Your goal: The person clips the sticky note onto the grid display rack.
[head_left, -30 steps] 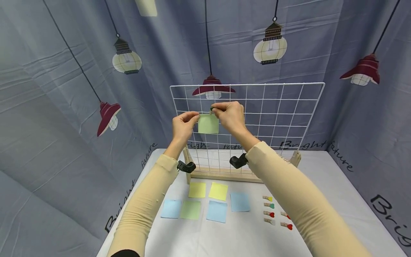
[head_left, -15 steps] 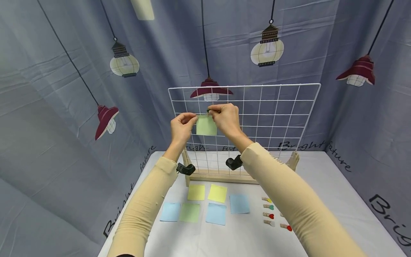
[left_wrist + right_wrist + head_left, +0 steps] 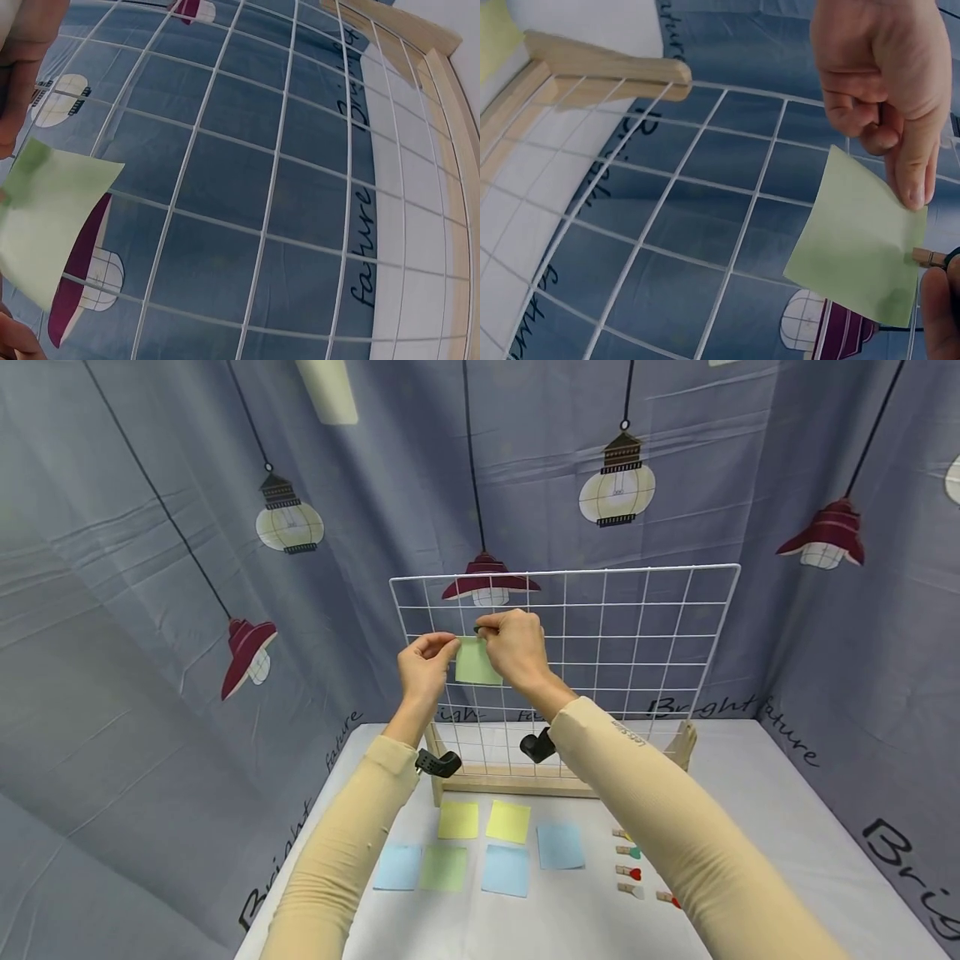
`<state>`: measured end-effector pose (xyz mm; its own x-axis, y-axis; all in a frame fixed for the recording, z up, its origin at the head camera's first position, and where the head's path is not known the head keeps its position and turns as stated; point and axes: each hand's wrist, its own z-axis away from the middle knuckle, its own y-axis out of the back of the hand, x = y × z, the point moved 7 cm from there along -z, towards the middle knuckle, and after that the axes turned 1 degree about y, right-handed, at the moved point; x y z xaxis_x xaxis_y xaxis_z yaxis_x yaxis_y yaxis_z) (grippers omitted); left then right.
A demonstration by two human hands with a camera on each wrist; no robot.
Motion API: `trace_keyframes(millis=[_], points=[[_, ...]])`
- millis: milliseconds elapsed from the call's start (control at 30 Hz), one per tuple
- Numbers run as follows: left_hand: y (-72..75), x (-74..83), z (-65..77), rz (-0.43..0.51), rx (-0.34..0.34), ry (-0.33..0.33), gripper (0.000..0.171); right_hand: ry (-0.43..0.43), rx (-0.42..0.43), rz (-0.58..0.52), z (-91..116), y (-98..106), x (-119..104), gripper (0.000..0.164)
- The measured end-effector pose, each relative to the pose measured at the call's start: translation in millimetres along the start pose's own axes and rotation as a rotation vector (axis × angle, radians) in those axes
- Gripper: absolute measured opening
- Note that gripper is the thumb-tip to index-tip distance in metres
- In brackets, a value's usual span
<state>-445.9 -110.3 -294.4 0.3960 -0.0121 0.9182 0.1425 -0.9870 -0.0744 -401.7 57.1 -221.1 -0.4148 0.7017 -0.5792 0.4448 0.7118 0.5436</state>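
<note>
A pale green sticky note (image 3: 477, 662) stands upright against the white wire grid (image 3: 637, 636). With thumb and fingertips my left hand (image 3: 424, 668) pinches its upper left corner. My right hand (image 3: 519, 647) pinches a small wooden clothespin (image 3: 928, 258) with a dark green end at the note's top edge. The clothespin's wooden tip overlaps that edge in the right wrist view; whether it clamps the grid wire too, I cannot tell. In the head view the right hand covers part of the note's right side.
On the white table lie yellow notes (image 3: 508, 822), blue notes (image 3: 506, 870) and another green note (image 3: 444, 868). Several clothespins (image 3: 628, 872) with coloured ends lie at right, partly behind the right sleeve. A wooden base (image 3: 517, 783) supports the grid; a curtain hangs behind.
My right hand has shifted slightly left along the note's top edge with the clothespin. The left hand keeps its hold on the corner. The head view has tilted up a little.
</note>
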Motion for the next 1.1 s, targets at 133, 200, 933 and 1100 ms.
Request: trace_keyframes(millis=[133, 200, 933, 1100], points=[[-3.1, -0.2, -1.4, 0.048, 0.003, 0.007, 0.016, 0.034, -0.018, 0.068, -3.0, -0.4, -4.5, 0.021], [-4.8, -0.2, -2.6, 0.074, 0.005, 0.01, 0.018, 0.041, -0.029, 0.086, -4.5, -0.7, -6.3, 0.022], [-3.4, -13.2, 3.4, 0.111, 0.057, 0.038, 0.011, 0.064, -0.031, 0.119, 2.3, -11.5, -10.1, 0.02], [-5.6, -13.4, 5.6, 0.117, 0.047, 0.055, 0.012, 0.058, -0.009, 0.104, 4.4, -9.5, -8.4, 0.019]])
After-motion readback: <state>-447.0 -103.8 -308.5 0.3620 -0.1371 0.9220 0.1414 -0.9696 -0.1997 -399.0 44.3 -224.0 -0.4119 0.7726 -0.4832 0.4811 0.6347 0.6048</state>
